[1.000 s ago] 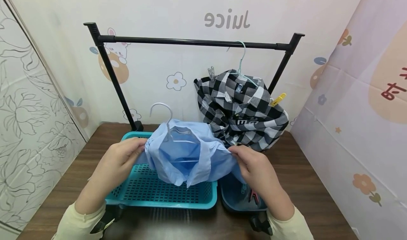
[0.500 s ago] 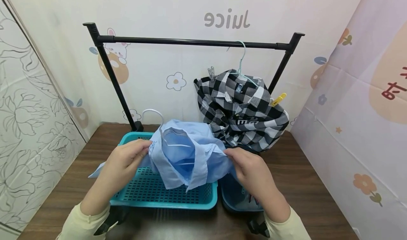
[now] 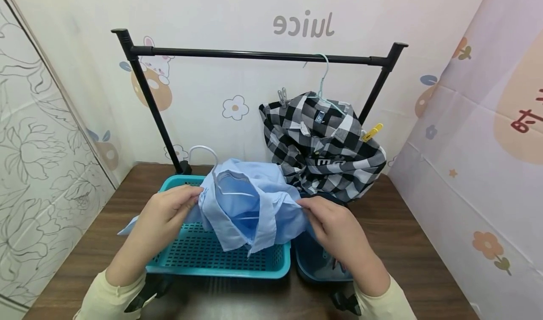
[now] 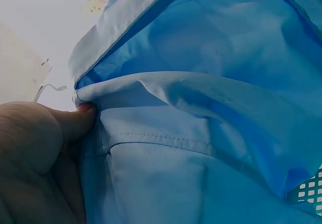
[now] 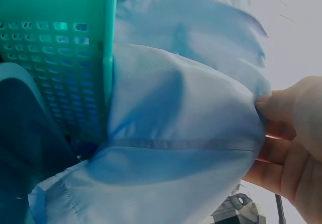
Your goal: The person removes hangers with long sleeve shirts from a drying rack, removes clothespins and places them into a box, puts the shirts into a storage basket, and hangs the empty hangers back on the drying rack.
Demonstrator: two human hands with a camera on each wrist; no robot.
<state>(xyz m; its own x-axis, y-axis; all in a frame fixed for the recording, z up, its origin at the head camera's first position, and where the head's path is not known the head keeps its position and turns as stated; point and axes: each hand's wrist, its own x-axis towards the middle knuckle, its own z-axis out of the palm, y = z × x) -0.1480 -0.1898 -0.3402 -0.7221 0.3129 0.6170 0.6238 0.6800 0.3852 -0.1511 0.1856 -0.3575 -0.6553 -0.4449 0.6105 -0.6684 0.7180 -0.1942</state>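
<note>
Pinched by left hand and right hand, over basket: shirt. Shifted left and lower since a second ago: hanger, partly inside, probably still being settled.

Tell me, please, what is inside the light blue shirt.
Parts of a white hanger show through the open neck of the light blue shirt; the cloth covers the hanger's ends.
</note>
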